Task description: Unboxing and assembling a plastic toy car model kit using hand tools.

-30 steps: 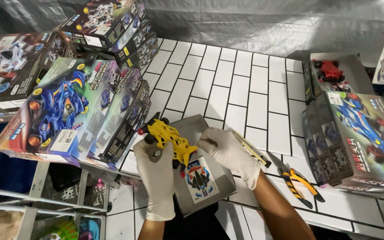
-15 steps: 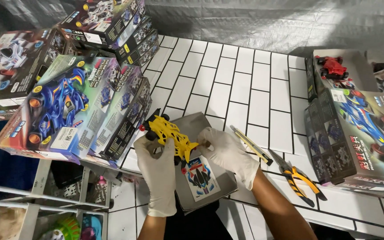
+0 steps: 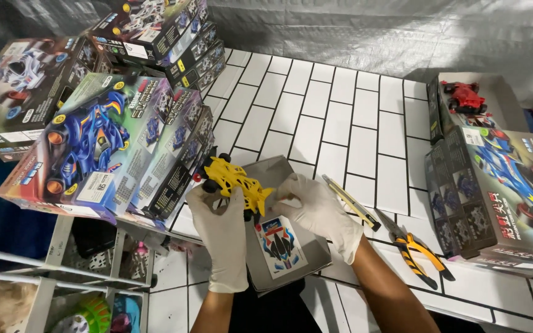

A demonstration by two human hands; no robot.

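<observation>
My left hand (image 3: pixel 223 231), in a white glove, grips a yellow toy race car (image 3: pixel 237 180) from below and holds it over a grey tray (image 3: pixel 276 169). My right hand (image 3: pixel 322 213), also gloved, rests on the tray just right of the car, its fingertips pinched near the car's front end; whether anything is between them I cannot tell. A sticker sheet (image 3: pixel 280 245) with a red and blue car design lies in the tray below the hands.
Stacked toy car boxes (image 3: pixel 100 148) crowd the left of the white tiled table (image 3: pixel 340 123); more boxes (image 3: pixel 495 191) stand at the right, one open with a red car (image 3: pixel 462 97). A yellow craft knife (image 3: pixel 350 202) and yellow-handled pliers (image 3: pixel 417 250) lie right of the tray.
The view has shifted slightly. Both hands stay at the yellow car over the tray, with the right hand's fingers drawn closer to the car's front.
</observation>
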